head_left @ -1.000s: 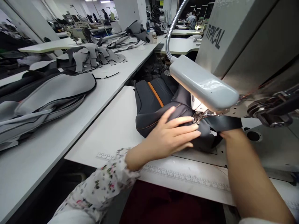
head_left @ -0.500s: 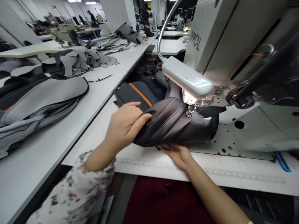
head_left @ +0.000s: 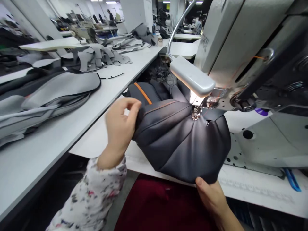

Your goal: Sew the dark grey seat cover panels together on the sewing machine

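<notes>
Grey panels (head_left: 64, 85) and a thin black strip (head_left: 111, 77) lie on the long white table (head_left: 106, 93), grey scraps (head_left: 97, 57) heaped beyond.

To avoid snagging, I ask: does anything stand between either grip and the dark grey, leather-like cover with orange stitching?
Nothing visible does. The right grip holds the cover by its near edge; the left grip is at its left edge, contact unclear.

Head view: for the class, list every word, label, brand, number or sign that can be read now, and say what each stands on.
None can be read clearly.
Lettering on the sewing machine: blurred and steeply angled, unreadable.
Ruler markings along the front of the white machine table: too faint and blurred to read.
Yellow sign in the background: too small to read.
</notes>
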Demonstrator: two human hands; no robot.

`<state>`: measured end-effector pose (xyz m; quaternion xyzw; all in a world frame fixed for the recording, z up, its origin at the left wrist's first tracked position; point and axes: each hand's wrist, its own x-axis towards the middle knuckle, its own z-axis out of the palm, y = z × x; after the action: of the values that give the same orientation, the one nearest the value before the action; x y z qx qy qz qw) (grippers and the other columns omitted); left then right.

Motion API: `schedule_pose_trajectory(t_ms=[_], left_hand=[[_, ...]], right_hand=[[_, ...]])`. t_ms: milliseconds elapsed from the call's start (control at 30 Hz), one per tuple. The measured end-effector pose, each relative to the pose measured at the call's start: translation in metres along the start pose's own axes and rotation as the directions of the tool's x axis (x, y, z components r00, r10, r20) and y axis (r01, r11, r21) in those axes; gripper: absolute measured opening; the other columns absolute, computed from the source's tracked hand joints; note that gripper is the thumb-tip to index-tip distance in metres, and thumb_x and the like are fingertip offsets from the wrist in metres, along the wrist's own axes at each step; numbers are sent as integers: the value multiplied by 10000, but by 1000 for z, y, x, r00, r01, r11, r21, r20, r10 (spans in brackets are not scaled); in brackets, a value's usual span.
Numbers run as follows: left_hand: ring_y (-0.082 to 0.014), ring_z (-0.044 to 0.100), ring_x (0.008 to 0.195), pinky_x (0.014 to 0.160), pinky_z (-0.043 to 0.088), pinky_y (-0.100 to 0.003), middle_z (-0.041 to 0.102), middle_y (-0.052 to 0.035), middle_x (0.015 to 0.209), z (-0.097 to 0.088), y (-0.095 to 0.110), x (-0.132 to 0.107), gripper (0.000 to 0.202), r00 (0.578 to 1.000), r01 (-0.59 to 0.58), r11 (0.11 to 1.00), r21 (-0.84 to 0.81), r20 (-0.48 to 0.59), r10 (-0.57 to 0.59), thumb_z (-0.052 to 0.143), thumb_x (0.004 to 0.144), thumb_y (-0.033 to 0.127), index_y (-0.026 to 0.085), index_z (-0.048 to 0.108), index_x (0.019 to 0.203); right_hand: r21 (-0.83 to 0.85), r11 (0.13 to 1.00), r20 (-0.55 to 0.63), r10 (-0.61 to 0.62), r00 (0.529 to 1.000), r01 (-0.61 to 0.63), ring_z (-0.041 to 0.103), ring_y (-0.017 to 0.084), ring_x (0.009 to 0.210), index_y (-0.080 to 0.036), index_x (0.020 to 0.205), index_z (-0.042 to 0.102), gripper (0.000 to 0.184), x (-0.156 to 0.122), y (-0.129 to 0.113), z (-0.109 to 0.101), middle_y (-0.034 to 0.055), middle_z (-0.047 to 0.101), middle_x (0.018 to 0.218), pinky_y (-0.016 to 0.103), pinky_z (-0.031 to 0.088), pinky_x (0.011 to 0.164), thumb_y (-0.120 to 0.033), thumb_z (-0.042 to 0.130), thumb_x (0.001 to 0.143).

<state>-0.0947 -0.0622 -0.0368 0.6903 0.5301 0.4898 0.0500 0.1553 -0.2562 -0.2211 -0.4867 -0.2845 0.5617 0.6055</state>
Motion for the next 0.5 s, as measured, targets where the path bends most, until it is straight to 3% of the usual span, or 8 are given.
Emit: schedule_pose_trajectory(t_ms=[33, 67, 100, 133, 167, 200, 333, 500], left_hand=[[-230, 661, 1070, 1112, 453, -408, 718, -51, 1019, -4, 16, -7, 197, 973, -208, 976, 69, -90, 213, 561, 1020, 315, 198, 718, 1043], [-252, 636, 1220, 1228, 367, -456, 719, -85, 1151, -5, 32, -14, 256, 895, -423, 896, 135, -88, 436, 547, 1036, 327, 190, 704, 1183], [-269, 573, 1357, 1287, 297, -479, 692, -116, 1282, -3, 47, -21, 341, 784, -620, 771, 144, 64, 618, 522, 1052, 357, 173, 666, 1301], [-275, 519, 1435, 1299, 291, -463, 666, -121, 1375, 4, 58, -28, 418, 623, -773, 629, 83, 288, 727, 494, 1063, 403, 165, 631, 1378], [-272, 502, 1460, 1289, 316, -436, 646, -119, 1433, 14, 66, -34, 473, 498, -841, 540, 38, 443, 745, 474, 1069, 446, 154, 613, 1414], [-280, 498, 1468, 1273, 338, -429, 622, -137, 1476, 25, 69, -40, 532, 424, -870, 492, 26, 549, 721, 454, 1076, 473, 112, 597, 1439], [-304, 443, 1511, 1272, 324, -443, 492, -172, 1593, 55, 58, -55, 678, 344, -895, 442, 58, 719, 604, 414, 1083, 545, 11, 558, 1475], [-357, 498, 1461, 1247, 351, -476, 548, -226, 1530, 43, 62, -57, 654, 334, -923, 365, 122, 724, 603, 427, 1083, 516, -10, 607, 1428]], right_hand=[[26, 1000, 40, 13, 999, -14, 633, 356, 1310, -229, 1373, 647, 682, 3, 0, 3, 160, 732, 1296, 574, 440, 1168, -492, 848, 778], [52, 998, 71, 22, 997, -26, 638, 352, 1305, -240, 1395, 632, 685, 5, -2, 6, 155, 723, 1319, 574, 447, 1163, -491, 837, 792], [78, 996, 89, 25, 996, -32, 637, 345, 1309, -253, 1409, 621, 676, 5, -4, 10, 146, 715, 1338, 572, 446, 1166, -479, 827, 807], [104, 994, 104, 27, 994, -38, 633, 337, 1318, -267, 1415, 618, 658, 4, -6, 13, 135, 710, 1352, 568, 439, 1175, -462, 819, 819], [132, 990, 112, 37, 993, -52, 627, 330, 1328, -280, 1414, 619, 634, 1, -9, 15, 125, 707, 1360, 565, 429, 1185, -446, 810, 833], [164, 983, 110, 60, 992, -78, 623, 325, 1336, -291, 1409, 626, 604, -3, -12, 17, 119, 709, 1361, 563, 422, 1192, -433, 799, 847], [312, 928, 48, 197, 979, -202, 637, 338, 1320, -301, 1360, 672, 563, -20, -25, 20, 127, 737, 1308, 576, 438, 1178, -440, 811, 832], [369, 895, -39, 286, 958, -252, 687, 353, 1244, -358, 1170, 771, 435, -22, -31, 15, 93, 788, 1185, 591, 471, 1143, -452, 859, 754]])
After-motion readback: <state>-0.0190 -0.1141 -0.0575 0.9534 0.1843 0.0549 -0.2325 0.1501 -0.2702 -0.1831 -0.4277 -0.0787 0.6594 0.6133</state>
